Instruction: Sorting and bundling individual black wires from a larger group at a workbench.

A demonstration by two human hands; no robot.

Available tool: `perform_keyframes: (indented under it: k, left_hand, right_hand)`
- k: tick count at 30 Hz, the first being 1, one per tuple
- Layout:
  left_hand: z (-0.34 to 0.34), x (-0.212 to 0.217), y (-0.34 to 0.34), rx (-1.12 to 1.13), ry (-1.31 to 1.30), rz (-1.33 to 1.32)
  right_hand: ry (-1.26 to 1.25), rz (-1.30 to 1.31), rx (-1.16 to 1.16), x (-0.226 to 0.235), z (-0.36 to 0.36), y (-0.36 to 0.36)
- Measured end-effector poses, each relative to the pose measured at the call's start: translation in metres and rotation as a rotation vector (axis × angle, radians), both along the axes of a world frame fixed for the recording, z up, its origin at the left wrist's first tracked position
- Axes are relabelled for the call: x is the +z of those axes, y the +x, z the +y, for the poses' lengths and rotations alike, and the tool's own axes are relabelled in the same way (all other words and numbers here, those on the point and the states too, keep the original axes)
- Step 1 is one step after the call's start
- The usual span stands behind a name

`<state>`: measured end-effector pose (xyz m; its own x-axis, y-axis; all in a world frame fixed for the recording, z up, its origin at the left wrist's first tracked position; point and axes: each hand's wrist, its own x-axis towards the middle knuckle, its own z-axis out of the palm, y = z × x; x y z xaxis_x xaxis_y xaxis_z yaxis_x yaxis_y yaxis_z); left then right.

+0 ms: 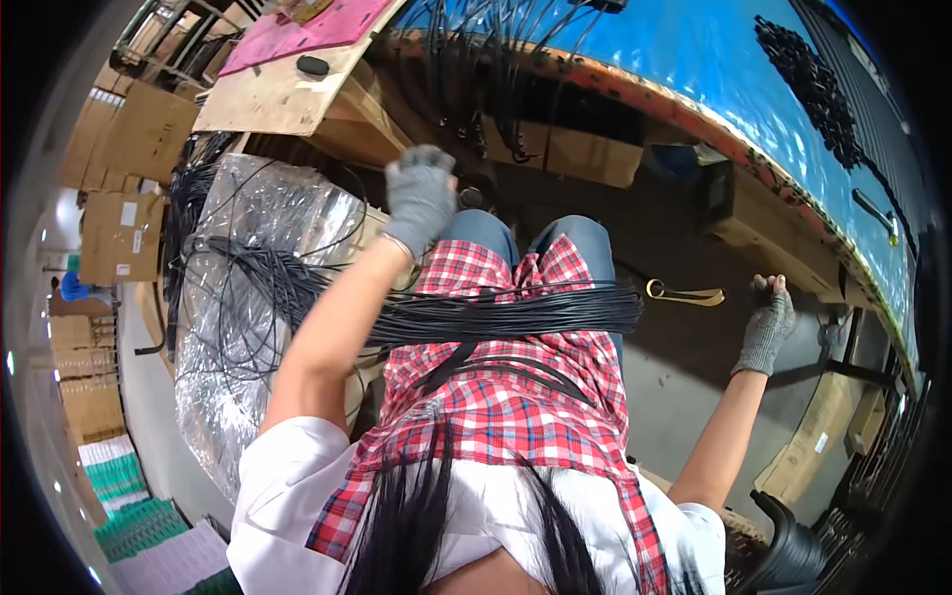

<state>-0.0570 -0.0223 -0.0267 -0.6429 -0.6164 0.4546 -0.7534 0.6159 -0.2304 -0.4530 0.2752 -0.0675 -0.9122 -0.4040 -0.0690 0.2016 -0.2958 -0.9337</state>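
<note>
A thick bundle of thin black cables [516, 309] lies across my lap, over a red checked apron [486, 402]. My left hand [421, 198], in a grey knitted glove, is raised above my knee on the far side of the bundle. Its fingers are curled in, and whatever they may hold is hidden. Out to the right, near the blue table's edge, my gloved right hand [769, 322] has its fingers drawn together; I cannot make out anything in them. A slim yellow tool with a ring at one end [686, 295] shows between the bundle's right end and that hand.
A blue-covered table [684, 59] spans the far right, bearing black chain-like parts [808, 84] and a metal-handled tool [875, 216]. More cables hang over its edge. At left, clear plastic wrap [238, 327] lies under loose cables. Cardboard boxes [119, 233] stand beyond.
</note>
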Motion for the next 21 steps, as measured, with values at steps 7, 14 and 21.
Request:
perform_keyframes:
  k: [7, 14, 21]
  left_hand:
    - [0.107, -0.025, -0.038, -0.309, 1.344, 0.051]
    - [0.135, -0.014, -0.016, -0.155, 1.451, 0.057]
    - [0.112, -0.02, -0.046, -0.083, 1.424, 0.102]
  right_hand:
    - [0.056, 0.081, -0.09, 0.029, 0.025, -0.001]
    - [0.204, 0.336, -0.285, 0.06, 0.059, -0.032]
    - [0.618, 0.586, 0.266, 0.088, -0.002, 0.049]
